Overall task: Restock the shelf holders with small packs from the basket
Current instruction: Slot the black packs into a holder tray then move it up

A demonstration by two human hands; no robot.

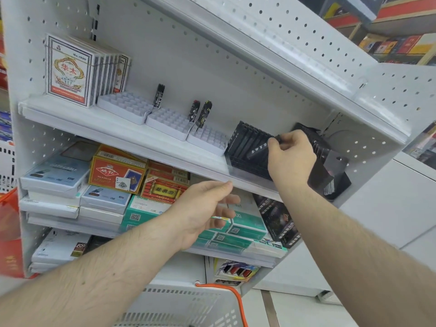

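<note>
Pack [258, 151], slim, black, white-lettered, pinched in right grip [289, 156] at black holder [245, 159]; left grip [207, 208] open, empty.

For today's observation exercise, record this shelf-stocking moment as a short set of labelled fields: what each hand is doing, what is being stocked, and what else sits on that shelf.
right hand: right hand pinches a slim black pack at the black holder
left hand: left hand open, holding nothing, below the shelf edge
same shelf: three white slotted trays, nearly empty, a few lighters standing in them; card packs at far left
basket: white basket with orange handle, bottom of view; contents not visible
</note>
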